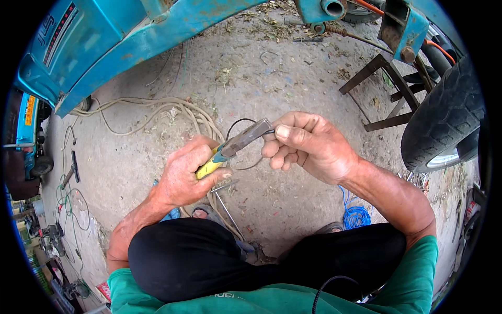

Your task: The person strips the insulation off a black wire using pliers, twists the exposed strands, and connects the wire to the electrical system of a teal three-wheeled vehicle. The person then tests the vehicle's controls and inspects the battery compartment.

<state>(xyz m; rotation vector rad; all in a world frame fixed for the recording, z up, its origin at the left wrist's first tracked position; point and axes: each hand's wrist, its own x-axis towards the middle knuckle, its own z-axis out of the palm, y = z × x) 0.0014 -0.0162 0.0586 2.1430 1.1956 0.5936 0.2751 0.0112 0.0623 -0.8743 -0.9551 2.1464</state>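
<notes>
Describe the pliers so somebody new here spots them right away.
Start at the big turquoise metal frame, then drop to the middle. There the left hand grips the pliers, grey head toward the right hand. Their yellow-and-teal handle sets them apart from the tan cord on the ground.

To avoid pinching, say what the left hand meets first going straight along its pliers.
Likely the right hand, right by the tip of the pliers, though depth is unclear.

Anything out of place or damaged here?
Beige hose or cable lies in loose, untidy loops on the ground: possible trip hazard. Blue frame has rust-brown patches. Nothing odd about the pliers in the left hand.
</notes>
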